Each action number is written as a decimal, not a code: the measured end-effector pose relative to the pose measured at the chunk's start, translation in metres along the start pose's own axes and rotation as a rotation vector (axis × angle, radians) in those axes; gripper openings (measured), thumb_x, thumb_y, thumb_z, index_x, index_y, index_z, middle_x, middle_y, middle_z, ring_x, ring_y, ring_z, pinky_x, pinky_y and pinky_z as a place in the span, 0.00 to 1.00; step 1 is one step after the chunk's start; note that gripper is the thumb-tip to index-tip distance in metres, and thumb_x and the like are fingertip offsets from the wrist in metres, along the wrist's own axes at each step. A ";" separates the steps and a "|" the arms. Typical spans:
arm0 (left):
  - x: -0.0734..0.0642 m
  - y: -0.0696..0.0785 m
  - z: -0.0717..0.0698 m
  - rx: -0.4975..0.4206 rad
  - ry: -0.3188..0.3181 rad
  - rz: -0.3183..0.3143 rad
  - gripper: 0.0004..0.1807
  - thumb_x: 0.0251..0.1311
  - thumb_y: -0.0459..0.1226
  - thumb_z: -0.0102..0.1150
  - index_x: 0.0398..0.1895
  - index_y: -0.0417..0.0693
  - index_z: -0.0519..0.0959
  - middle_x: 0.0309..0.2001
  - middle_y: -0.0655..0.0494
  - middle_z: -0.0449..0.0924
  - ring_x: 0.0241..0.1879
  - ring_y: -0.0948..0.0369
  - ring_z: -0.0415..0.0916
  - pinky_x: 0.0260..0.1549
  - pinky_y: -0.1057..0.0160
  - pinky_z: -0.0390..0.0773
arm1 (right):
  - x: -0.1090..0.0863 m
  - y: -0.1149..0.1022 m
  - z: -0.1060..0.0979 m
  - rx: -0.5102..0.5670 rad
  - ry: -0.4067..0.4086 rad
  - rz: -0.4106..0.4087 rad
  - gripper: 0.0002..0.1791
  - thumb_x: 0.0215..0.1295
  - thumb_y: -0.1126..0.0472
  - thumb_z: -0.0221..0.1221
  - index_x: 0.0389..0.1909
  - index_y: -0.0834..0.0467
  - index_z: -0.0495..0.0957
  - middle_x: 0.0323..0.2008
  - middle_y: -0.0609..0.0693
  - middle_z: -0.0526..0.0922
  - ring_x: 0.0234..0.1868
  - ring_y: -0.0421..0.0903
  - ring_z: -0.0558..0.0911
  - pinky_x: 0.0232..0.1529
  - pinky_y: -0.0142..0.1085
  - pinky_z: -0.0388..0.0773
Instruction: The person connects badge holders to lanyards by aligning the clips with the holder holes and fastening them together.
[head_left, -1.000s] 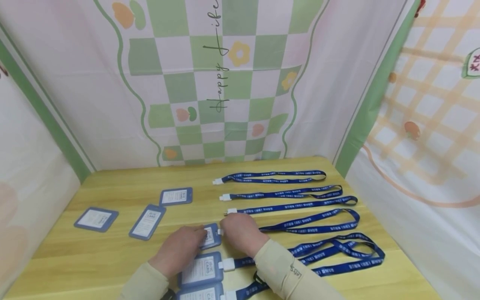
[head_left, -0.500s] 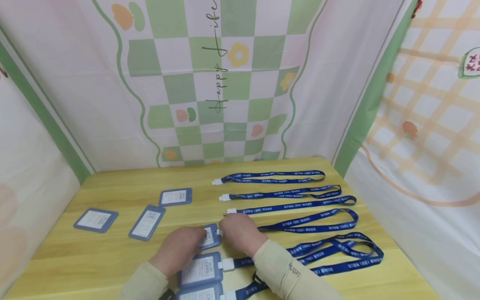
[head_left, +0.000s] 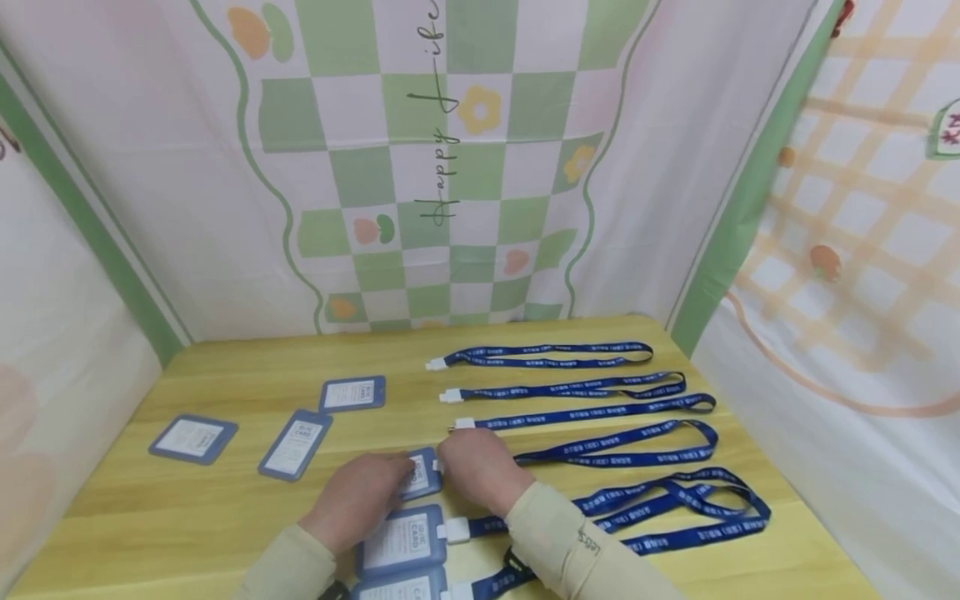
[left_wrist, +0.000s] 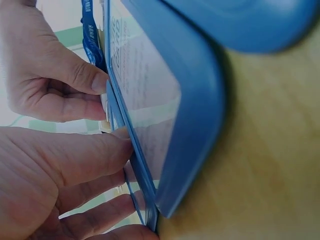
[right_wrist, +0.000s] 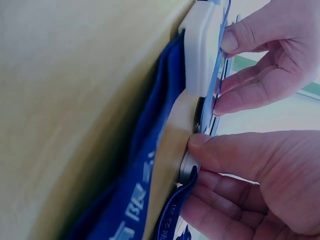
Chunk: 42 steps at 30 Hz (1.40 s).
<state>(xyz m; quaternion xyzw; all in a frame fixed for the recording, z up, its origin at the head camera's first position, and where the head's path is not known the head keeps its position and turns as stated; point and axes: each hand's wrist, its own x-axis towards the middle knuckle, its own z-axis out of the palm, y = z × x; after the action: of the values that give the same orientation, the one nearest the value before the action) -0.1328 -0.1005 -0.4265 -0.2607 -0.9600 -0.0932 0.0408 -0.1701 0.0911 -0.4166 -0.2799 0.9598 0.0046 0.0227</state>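
Observation:
In the head view my left hand (head_left: 358, 498) holds a blue ID badge holder (head_left: 429, 473) with a white card, its thumb on the front. Seen from the left wrist, the thumb lies on one face and the fingers behind the holder's frame (left_wrist: 142, 185). Just to the right, my right hand (head_left: 483, 469) pinches the white clip (right_wrist: 188, 167) of a dark blue lanyard (head_left: 645, 450) between thumb and fingers. That clip sits against the holder's short edge; my fingers hide whether it is hooked through the slot.
Below lie badge holders (head_left: 401, 542) joined to white clips (head_left: 454, 530) and lanyards (head_left: 697, 533). Three loose holders (head_left: 193, 438) (head_left: 296, 446) (head_left: 352, 393) lie left and behind. Three lanyards (head_left: 551, 350) (head_left: 573, 387) (head_left: 600, 411) lie at the back right. A patterned curtain (head_left: 487, 171) stands behind the table.
My right hand has edged slightly left toward the badge holder, covering more of the white clip. The left hand and the other things stay put.

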 end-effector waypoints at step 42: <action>-0.003 -0.004 0.001 -0.037 -0.010 -0.019 0.17 0.59 0.37 0.73 0.52 0.47 0.85 0.41 0.52 0.89 0.39 0.53 0.86 0.42 0.52 0.88 | 0.002 0.009 0.004 0.101 -0.007 -0.026 0.06 0.72 0.56 0.63 0.37 0.49 0.88 0.28 0.42 0.83 0.27 0.37 0.76 0.34 0.31 0.82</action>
<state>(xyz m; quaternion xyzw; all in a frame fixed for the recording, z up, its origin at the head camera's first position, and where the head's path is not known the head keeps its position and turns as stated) -0.1322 -0.1048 -0.4282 -0.2527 -0.9608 -0.1100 0.0303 -0.1769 0.0978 -0.4204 -0.2906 0.9550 -0.0433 0.0401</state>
